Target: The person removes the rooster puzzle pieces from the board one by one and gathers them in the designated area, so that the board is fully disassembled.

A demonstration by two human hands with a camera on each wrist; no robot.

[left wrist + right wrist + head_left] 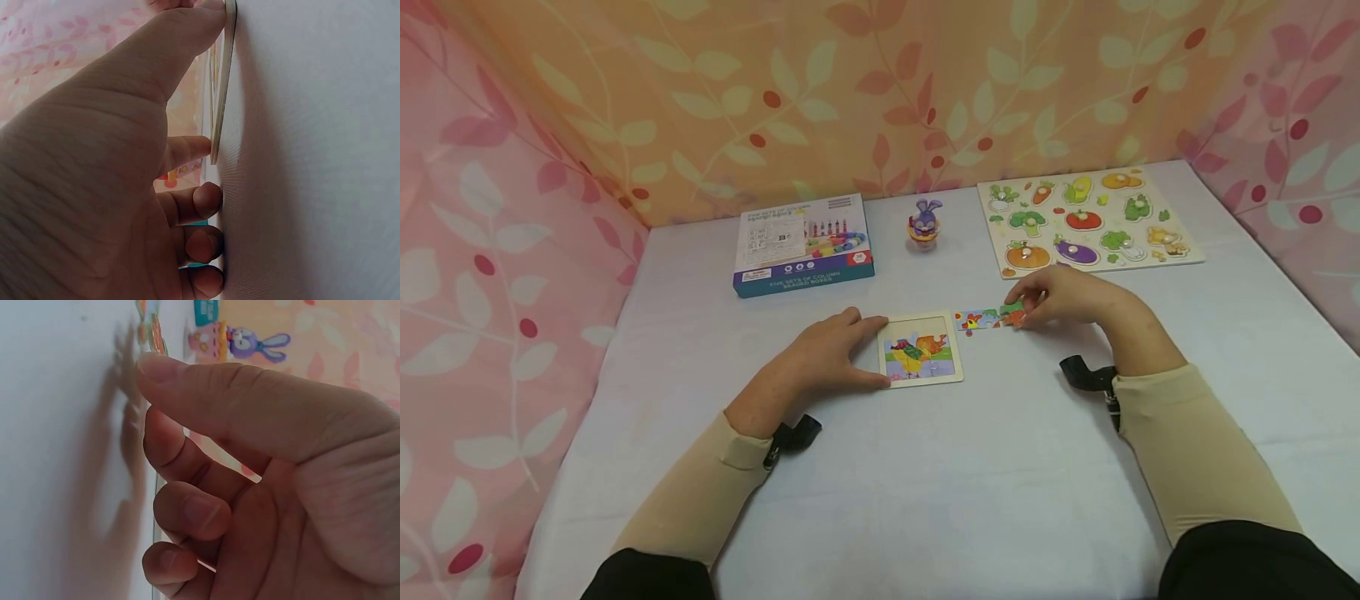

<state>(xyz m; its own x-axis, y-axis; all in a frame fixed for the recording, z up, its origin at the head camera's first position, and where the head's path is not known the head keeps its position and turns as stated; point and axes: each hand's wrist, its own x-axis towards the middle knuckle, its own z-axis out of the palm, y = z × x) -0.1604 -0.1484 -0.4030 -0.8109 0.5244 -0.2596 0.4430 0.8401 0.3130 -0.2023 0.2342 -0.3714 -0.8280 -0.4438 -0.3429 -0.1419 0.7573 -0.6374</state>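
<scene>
A small square puzzle board (956, 350) with a pale wooden rim and a colourful animal picture lies on the white cloth. My left hand (820, 354) holds it at its left side, thumb on the near corner and index finger on the far one. In the left wrist view the board's edge (220, 119) runs between thumb and index finger. My right hand (1075, 296) pinches a green and orange-red puzzle piece (1012, 313) between thumb and fingers. That piece is at the right end of other puzzle pieces (973, 321), just right of the board. Fingertips partly hide it.
A flat boxed toy set (805, 242) lies at the back left. A purple rabbit figure (924, 223) in a small cup stands at the back middle. A vegetable peg board (1093, 221) lies at the back right. Patterned curtains (850, 92) enclose the table (970, 492).
</scene>
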